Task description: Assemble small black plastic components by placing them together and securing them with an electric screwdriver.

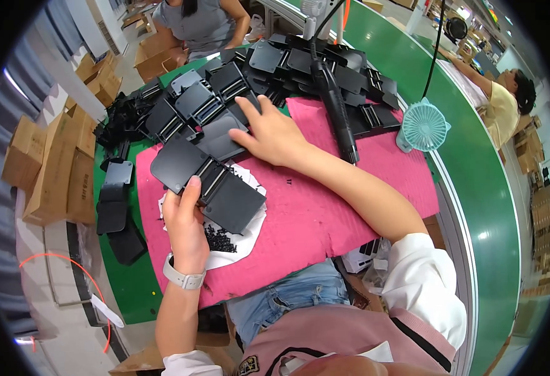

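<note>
My left hand grips a black plastic folding stand, with two flat plates joined by a hinge with metal rods. Its thumb presses near the hinge. Beneath that stand, small black screws lie on a white paper sheet. My right hand reaches to the near edge of a heap of similar black stands. Its fingers are spread over one dark stand; any contact is hard to make out.
A black electric screwdriver hangs on a cable over the pink sheet. At the right stands a teal fan. More black parts lie on the green table at left. One person sits across; another is far right.
</note>
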Motion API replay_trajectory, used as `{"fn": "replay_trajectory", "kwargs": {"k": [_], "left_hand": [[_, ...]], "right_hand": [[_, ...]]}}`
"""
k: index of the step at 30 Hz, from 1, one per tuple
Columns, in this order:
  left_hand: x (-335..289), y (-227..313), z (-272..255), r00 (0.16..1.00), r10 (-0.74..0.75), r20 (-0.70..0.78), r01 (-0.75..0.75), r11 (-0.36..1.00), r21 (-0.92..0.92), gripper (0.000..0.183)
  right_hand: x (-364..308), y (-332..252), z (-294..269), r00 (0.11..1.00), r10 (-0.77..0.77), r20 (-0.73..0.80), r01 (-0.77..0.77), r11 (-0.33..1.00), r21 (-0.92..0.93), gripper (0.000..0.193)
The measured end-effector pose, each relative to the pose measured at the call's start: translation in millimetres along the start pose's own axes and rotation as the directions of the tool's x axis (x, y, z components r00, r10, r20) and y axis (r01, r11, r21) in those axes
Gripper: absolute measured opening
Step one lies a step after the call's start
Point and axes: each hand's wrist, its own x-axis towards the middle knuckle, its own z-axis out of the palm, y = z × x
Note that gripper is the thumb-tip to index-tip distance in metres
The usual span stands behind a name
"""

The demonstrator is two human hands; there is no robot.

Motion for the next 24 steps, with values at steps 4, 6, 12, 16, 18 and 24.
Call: {"fn": "replay_trajectory", "kwargs": {"k": [4,6,12,16,18,24], "left_hand": [[-1.5,-0.7,6.2,0.998,0.012,-0.056,-0.014,0.999,-0.036,0.016],[-2.0,-1.7,9.0,0.998,0.018,-0.067,-0.022,0.998,-0.056,0.015],[-4.4,-3.6,2.3,0.996,0.033,-0.082,-0.039,0.997,-0.061,0.016],[-1.9,-6.3,2.6,0.999,0.043,-0.029,-0.045,0.997,-0.058,0.019],[-1.4,-8.4,2.1,0.999,0.028,-0.028,-0.029,0.998,-0.061,0.019],[-4.7,-5.5,6.6,0.999,0.040,0.003,-0.040,0.999,-0.032,0.018]], "right_hand": [[-7.4,2.7,-1.8,0.998,-0.037,0.047,0.039,0.999,-0.035,0.061],[-7.7,10.4,0.3,0.982,-0.188,0.005,0.188,0.982,-0.012,0.055],[15.3,32.6,-12.8,0.997,-0.071,-0.044,0.064,0.988,-0.138,0.035],[36.4,60.5,-2.7,0.998,-0.049,-0.026,0.036,0.927,-0.374,0.030],[45.7,61.2,11.2,0.995,-0.087,-0.055,0.057,0.912,-0.406,0.039],[64.3,67.3,32.9,0.981,-0.142,-0.133,0.063,0.880,-0.470,0.045]]}}
